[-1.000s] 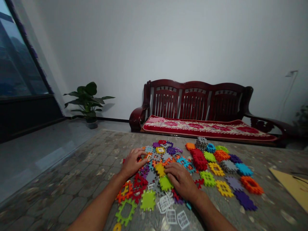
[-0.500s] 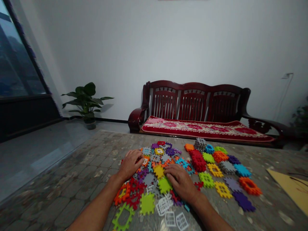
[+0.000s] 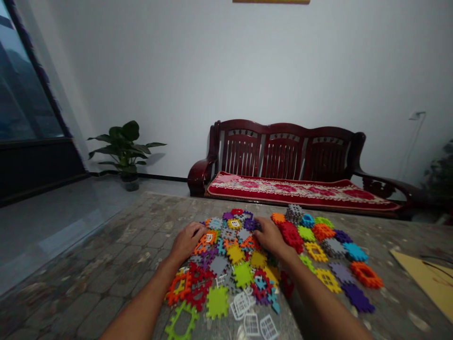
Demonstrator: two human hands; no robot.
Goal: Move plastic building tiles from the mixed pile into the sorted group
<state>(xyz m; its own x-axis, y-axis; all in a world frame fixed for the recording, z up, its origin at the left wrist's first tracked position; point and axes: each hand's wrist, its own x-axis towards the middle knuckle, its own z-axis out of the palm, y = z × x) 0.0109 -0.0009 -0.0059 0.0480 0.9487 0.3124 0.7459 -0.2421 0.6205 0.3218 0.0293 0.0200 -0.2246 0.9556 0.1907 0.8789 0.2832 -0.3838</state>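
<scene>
A heap of coloured interlocking plastic tiles [image 3: 219, 264] with notched edges lies on the table between my hands. My left hand [image 3: 187, 242] rests against the heap's left side, fingers loosely bent and apart, beside an orange tile [image 3: 202, 243] with a white window insert. At the far right of the heap, my right hand [image 3: 271, 235] has its thumb and fingers apart, close to a purple tile [image 3: 249, 224]. Part of its fingertips is hidden, and I see no tile held in it. Lime green tiles [image 3: 217, 301] and white window inserts [image 3: 251, 325] lie nearer to me.
Right of my right forearm, tiles sit in stacks by colour, among them red [image 3: 291, 236], grey [image 3: 294, 213] and orange [image 3: 366, 275]. A yellow board [image 3: 424, 278] lies at the right. Beyond the table stands a dark wooden bench [image 3: 283, 151], with a potted plant [image 3: 127, 151] to its left.
My right hand has moved forward and slightly right, from the green and yellow tiles to the heap's far right, uncovering tiles near me. My left hand has shifted slightly left.
</scene>
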